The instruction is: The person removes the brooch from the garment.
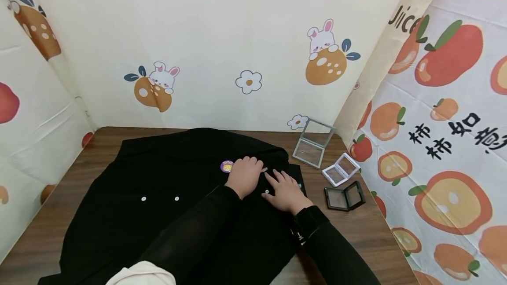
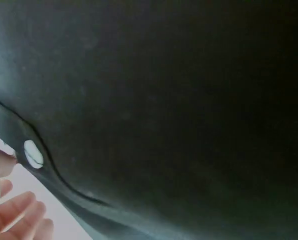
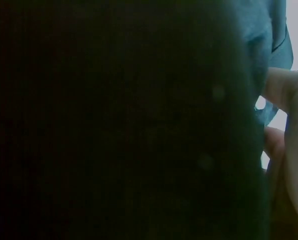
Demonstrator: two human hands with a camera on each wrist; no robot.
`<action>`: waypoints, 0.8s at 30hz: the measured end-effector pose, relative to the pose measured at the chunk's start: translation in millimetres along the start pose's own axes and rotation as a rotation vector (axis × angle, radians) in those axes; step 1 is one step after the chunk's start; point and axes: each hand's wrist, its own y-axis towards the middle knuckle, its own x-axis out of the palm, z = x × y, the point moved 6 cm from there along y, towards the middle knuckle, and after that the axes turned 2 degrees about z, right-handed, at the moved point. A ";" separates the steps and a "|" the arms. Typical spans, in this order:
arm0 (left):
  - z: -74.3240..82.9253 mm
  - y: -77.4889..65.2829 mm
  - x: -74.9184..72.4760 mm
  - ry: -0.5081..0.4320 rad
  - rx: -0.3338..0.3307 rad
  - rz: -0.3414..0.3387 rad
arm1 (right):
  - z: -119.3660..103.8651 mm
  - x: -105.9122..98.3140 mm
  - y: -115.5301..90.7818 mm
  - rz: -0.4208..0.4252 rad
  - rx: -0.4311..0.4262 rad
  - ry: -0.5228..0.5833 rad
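A black shirt with white buttons [image 1: 177, 199] lies spread on the wooden table; its cloth [image 1: 138, 166] fills most of both wrist views. With fingers curled, my left hand [image 1: 245, 175] grips the shirt's edge just right of a round purple and yellow badge [image 1: 227, 166]. In the left wrist view its thumb [image 2: 1, 162] meets the cloth edge beside a white button [image 2: 34, 154]. My right hand [image 1: 287, 191] rests on the shirt close by, fingers spread and fairly straight, a button near its thumb. Black cloth hides much of the right wrist view.
Three open hinged frames with see-through panels stand on the table [image 1: 376, 241] at the right: grey [image 1: 309, 152], white [image 1: 340, 169] and black [image 1: 336, 199]. Printed curtains [image 1: 245, 34] enclose the table at the back and both sides.
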 end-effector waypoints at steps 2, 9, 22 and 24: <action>3.5 -5.0 -2.1 0.033 0.047 -0.005 | -0.5 -0.1 0.6 -0.001 0.000 -0.002; 13.2 -14.2 -2.4 0.009 0.148 -0.043 | -1.0 -1.0 0.3 0.010 -0.003 0.008; 18.2 -14.6 0.5 0.009 0.280 -0.024 | 4.1 1.2 0.9 0.016 -0.002 0.023; 14.8 -15.4 2.5 0.024 0.276 -0.034 | 3.6 1.1 0.6 0.012 -0.002 0.024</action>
